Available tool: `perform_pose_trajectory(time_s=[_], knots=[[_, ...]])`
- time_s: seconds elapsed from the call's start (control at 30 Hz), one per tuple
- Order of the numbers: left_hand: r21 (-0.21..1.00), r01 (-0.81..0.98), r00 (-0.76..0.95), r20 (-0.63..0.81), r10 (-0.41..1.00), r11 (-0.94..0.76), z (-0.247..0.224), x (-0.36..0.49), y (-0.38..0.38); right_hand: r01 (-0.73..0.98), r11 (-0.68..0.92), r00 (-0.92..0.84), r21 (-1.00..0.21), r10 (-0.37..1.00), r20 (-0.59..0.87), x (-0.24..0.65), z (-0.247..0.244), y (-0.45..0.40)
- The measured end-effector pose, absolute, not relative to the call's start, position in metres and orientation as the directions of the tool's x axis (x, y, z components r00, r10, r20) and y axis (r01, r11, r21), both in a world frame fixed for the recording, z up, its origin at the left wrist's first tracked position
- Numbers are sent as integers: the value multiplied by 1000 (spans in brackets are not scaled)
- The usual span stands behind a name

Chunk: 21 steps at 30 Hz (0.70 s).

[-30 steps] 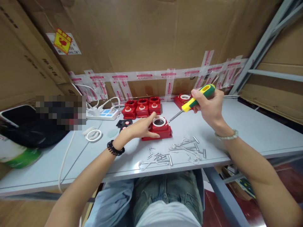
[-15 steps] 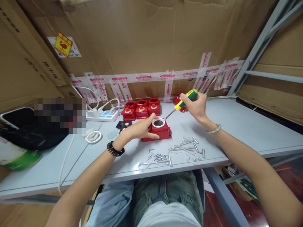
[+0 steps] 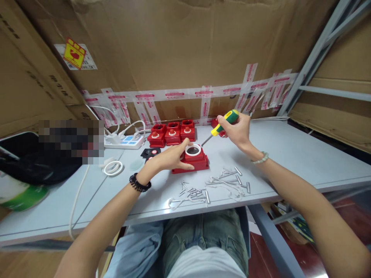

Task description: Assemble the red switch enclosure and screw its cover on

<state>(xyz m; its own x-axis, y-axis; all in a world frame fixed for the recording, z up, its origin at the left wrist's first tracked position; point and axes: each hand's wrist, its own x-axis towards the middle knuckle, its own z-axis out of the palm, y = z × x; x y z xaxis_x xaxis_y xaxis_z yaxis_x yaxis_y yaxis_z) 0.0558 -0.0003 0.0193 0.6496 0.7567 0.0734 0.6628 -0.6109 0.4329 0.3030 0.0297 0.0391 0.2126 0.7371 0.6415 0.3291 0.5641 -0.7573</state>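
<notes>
A red box-shaped housing [image 3: 193, 166] sits on the table, with my left hand [image 3: 173, 157] closed around its left side. On top of it is a white ring [image 3: 193, 150] around a dark round opening. My right hand [image 3: 238, 131] grips a green and yellow screwdriver [image 3: 222, 124], tilted with its shaft pointing down and left. The screwdriver's tip is at the ring's right edge; whether it touches cannot be made out. Behind my right hand, another red piece [image 3: 215, 123] is partly hidden.
Three red housings [image 3: 173, 135] stand behind, beside a white power strip [image 3: 129, 142]. White rings [image 3: 113, 168] and black parts [image 3: 150, 153] lie to the left. Small metal pins [image 3: 194, 192] and metal T-shaped rods with cords [image 3: 227, 178] lie near the front edge. Cardboard [image 3: 179, 50] walls the back.
The screwdriver's tip has come slightly lower and left, to the white ring's edge. My left hand keeps its hold on the red housing. The whole view has shifted slightly.
</notes>
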Motion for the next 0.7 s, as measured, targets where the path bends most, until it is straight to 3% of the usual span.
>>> perform_pose_trajectory(time_s=[0.37, 0.7], knots=[[449, 638, 665, 90, 742, -626, 19, 55, 0, 528, 610, 111, -591, 641, 760, 289, 49, 21], [445, 646, 661, 81, 746, -621, 18, 55, 2, 649, 590, 3, -481, 630, 777, 272, 67, 27]])
